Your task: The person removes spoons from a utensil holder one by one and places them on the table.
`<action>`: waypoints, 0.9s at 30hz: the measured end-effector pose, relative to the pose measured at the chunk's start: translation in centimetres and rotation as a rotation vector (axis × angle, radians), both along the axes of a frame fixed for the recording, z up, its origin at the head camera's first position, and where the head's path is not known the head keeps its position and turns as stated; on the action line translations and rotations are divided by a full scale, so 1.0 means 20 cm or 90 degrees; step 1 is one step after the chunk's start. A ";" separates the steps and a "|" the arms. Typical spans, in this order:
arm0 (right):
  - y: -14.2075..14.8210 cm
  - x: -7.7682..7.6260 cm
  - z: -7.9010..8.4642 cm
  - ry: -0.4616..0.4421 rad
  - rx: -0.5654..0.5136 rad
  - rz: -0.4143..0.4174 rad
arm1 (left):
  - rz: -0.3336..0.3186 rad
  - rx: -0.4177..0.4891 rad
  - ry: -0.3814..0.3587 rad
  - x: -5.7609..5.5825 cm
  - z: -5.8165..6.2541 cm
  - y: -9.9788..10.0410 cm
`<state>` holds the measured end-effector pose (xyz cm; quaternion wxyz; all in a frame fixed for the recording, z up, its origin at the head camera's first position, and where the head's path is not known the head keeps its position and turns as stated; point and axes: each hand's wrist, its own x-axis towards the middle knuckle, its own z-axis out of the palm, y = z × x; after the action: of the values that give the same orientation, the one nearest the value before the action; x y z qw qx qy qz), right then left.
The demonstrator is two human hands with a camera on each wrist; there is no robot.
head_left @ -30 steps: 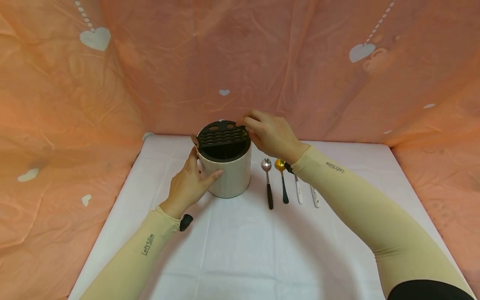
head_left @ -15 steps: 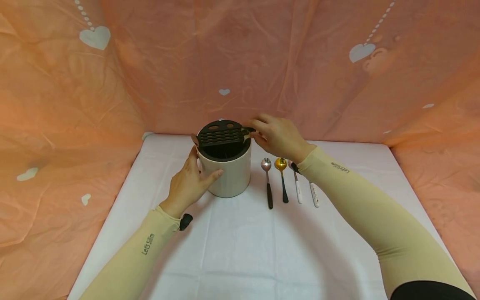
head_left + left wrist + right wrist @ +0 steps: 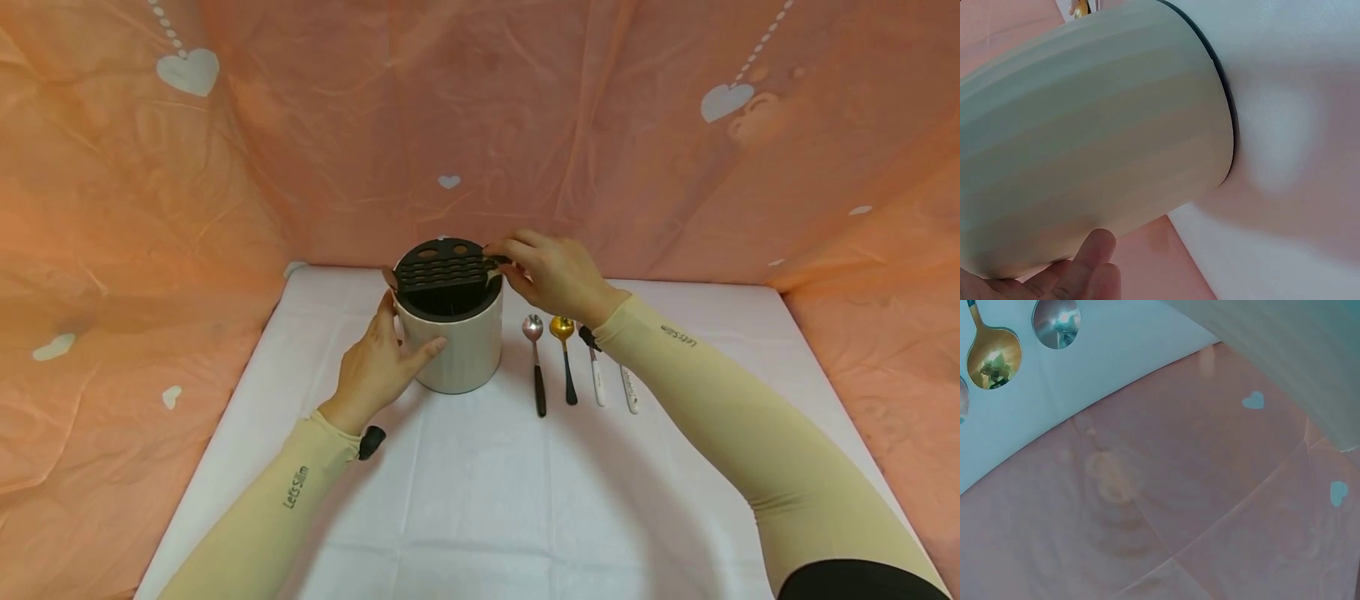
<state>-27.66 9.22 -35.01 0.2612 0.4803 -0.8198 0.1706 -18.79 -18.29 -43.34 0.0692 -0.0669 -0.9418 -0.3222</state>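
A cream, cylindrical utensil holder (image 3: 459,354) stands upright on the white cloth, topped by a black slotted lid (image 3: 442,271). My left hand (image 3: 375,362) grips its left side, thumb across the front; in the left wrist view, fingertips (image 3: 1100,244) touch the ribbed wall. At the right rim, my right hand (image 3: 555,271) pinches a small dark piece (image 3: 498,259) beside the lid; its kind is too small to tell. A brownish piece (image 3: 390,278) sticks out at the left rim. The right wrist view does not show the right hand.
Right of the holder lie a silver spoon with a dark handle (image 3: 533,329), a gold spoon (image 3: 562,329) and two utensils with white handles (image 3: 597,383), partly hidden by the right forearm. An orange-pink curtain (image 3: 525,125) surrounds the table.
My right hand has shifted slightly right and outward from the lid, then a little back, and the dark piece at its fingertips now shows. The left hand and the holder have not moved.
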 end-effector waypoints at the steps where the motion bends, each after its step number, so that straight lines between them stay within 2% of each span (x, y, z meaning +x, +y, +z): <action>1: 0.00 0.00 0.00 0.002 0.001 -0.001 | 0.000 0.000 -0.001 0.00 0.00 0.00; 12: 0.00 -0.01 -0.01 0.003 -0.002 -0.007 | 0.000 0.003 0.004 0.01 0.01 0.00; 18: 0.00 0.00 -0.02 -0.028 -0.021 -0.012 | 0.000 0.001 -0.003 0.01 0.01 0.01; 22: -0.02 0.02 0.00 -0.040 -0.033 -0.023 | -0.001 -0.003 0.002 0.00 0.00 0.00; 27: -0.04 0.01 0.04 -0.009 -0.042 -0.040 | 0.000 -0.007 0.007 0.00 0.00 0.00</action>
<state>-27.42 8.44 -34.25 0.2765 0.4439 -0.8303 0.1926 -18.78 -18.36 -43.24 0.0738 -0.0690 -0.9433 -0.3163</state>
